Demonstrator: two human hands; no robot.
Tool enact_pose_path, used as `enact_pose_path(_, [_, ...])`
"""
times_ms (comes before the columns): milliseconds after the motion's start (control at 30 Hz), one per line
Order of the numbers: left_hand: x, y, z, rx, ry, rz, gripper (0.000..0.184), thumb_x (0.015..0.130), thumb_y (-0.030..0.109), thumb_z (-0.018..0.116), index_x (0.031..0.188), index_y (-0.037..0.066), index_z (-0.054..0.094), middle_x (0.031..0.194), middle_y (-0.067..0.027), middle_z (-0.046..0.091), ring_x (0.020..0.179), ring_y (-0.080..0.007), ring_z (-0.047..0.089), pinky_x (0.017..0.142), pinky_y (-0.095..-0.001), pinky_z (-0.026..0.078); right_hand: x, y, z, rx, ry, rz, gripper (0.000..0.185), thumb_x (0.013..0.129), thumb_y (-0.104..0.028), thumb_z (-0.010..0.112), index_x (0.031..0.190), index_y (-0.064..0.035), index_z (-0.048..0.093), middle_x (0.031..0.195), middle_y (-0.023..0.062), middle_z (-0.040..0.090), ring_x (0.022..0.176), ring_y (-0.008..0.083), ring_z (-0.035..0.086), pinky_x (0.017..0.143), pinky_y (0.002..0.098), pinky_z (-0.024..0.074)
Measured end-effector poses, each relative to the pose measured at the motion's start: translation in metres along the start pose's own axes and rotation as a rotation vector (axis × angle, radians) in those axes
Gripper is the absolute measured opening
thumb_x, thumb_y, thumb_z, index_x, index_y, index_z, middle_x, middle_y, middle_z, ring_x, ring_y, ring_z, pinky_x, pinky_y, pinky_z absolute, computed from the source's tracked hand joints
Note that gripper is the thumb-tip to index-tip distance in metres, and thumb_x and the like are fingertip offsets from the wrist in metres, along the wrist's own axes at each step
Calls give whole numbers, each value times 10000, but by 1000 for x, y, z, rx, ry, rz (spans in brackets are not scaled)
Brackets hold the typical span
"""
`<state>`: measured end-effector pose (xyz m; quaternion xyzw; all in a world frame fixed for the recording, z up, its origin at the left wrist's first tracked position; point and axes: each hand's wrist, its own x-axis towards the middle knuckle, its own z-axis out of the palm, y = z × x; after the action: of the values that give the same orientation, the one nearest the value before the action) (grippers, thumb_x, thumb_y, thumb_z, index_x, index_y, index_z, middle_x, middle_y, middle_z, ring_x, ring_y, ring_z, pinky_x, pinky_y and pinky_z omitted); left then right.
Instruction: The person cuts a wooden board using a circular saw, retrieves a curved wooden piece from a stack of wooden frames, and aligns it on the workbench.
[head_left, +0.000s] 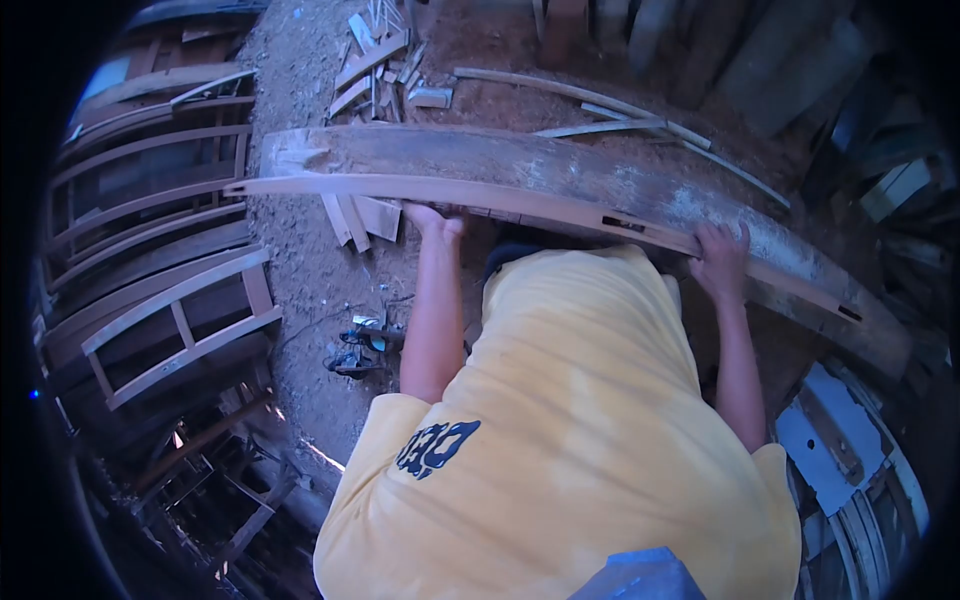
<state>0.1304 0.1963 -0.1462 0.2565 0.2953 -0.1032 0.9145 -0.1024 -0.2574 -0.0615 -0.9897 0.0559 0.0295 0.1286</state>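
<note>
A long wooden rail (pixel 520 203) stretches across the view, with dark slots cut through it near its right half and a small one at its left end. My left hand (pixel 436 220) is at its near edge, palm turned up, fingers partly hidden under the wood. My right hand (pixel 720 262) is closed over the rail farther right, between two of the slots, its fingers over the top. Directly behind the rail runs a broad, worn plank (pixel 560 160), pale with scuffs in places. Whether the rail rests on this plank I cannot tell.
Wooden frames (pixel 185 325) are stacked at left. Offcuts (pixel 372 70) lie on the dirt floor beyond the plank, near long thin strips (pixel 570 90). A dark tool-like object (pixel 355 355) lies by my left arm. A pale broken panel (pixel 825 435) leans at right.
</note>
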Motion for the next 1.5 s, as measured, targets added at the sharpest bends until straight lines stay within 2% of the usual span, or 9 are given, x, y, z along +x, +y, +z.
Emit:
enact_pose_path(67, [-24,-2,24,357,641,109,800,917,684,576,1436,85,469,1392,-203,508,1241,-301,535,1074,-431,424,3,12,26,-17,3,14,500,665,-188,842,1104,-128,612,1107,41,638,1146,260,598,1180,555,263])
enact_pose_path(100, [-29,-2,19,362,640,114,800,917,684,576,1436,85,469,1392,-203,508,1241,-301,535,1074,-431,424,7,16,30,-11,5,14,500,665,-188,842,1104,-128,612,1107,41,638,1146,260,598,1180,555,263])
enact_pose_path(167, [-34,0,13,788,431,277,1041,879,607,692,1620,143,125,1585,-184,289,1450,-363,300,1161,-569,276,13,20,38,9,-69,33,531,665,-210,861,1123,-127,605,1114,54,623,1162,262,587,1179,557,264])
enact_pose_path(233, [-32,-5,7,993,353,428,998,878,573,722,1611,133,208,1601,-204,283,1484,-395,253,1181,-601,223,14,17,34,3,-84,44,518,679,-234,858,1121,-128,611,1107,56,621,1163,260,586,1177,549,269])
enact_pose_path(300, [-44,-15,8,1897,110,942,961,847,504,786,1587,123,305,1609,-270,248,1470,-462,254,1202,-560,217,16,13,31,-10,-97,48,506,693,-258,856,1119,-128,617,1100,58,619,1164,257,585,1175,542,274])
enact_pose_path(433, [-63,-43,32,2329,-242,621,1033,819,727,681,1618,210,279,1671,-299,59,1548,-488,-32,1221,-620,24,16,3,25,-2,-9,34,472,739,-426,831,1063,-132,655,1059,61,635,1126,259,605,1149,519,303])
enact_pose_path(767, [-31,-42,52,2373,-268,501,1050,764,808,659,1598,262,327,1677,-283,31,1535,-514,-98,1183,-690,-60,47,21,25,70,-127,91,646,742,-650,765,1105,-117,721,1038,140,735,1047,332,675,1124,536,333])
enact_pose_path(1100, [-17,-47,65,2536,-264,727,877,641,554,893,1391,230,572,1527,-194,403,1470,-455,263,1119,-794,188,67,30,24,51,-205,94,745,754,-672,749,1252,-119,703,1211,155,716,1168,329,647,1149,559,321])
enact_pose_path(1500, [-18,-47,57,2510,-281,821,873,647,570,886,1382,225,566,1484,-196,408,1452,-445,279,1103,-797,213,60,-30,32,370,178,7,270,789,-170,801,1049,-157,730,1091,53,650,1158,277,577,1078,470,382])
